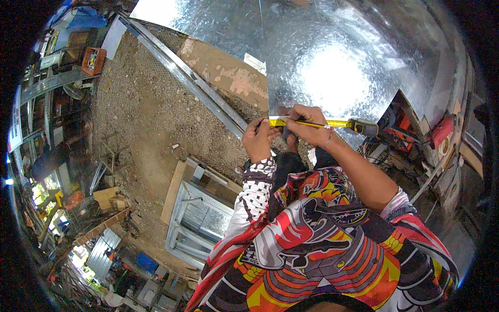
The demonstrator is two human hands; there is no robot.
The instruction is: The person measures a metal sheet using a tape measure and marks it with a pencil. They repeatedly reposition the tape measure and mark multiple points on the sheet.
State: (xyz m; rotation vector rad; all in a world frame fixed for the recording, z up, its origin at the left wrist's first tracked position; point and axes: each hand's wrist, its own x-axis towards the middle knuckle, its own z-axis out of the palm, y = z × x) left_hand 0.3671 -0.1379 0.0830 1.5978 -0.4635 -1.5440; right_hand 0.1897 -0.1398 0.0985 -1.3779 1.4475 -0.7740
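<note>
A shiny metal sheet [301, 44] lies in front of me, its near edge by my hands. The yellow blade of a tape measure [365, 127] runs along that edge, and its black and yellow case rests at the right near the sheet's corner. My left hand [260, 138] pinches the blade's free end at the sheet's left corner. Just right of it, my right hand [308, 127] is closed round a slim yellow and dark pencil [315, 125], its light end pointing right over the blade. The pencil's tip is hidden by the fingers.
Long metal channels [192, 86] stretch diagonally across the gravel ground [150, 109] to the left. A metal frame [195, 208] lies near my left arm. Red and black tools [403, 127] sit right of the sheet. Cluttered shelves [52, 99] stand far left.
</note>
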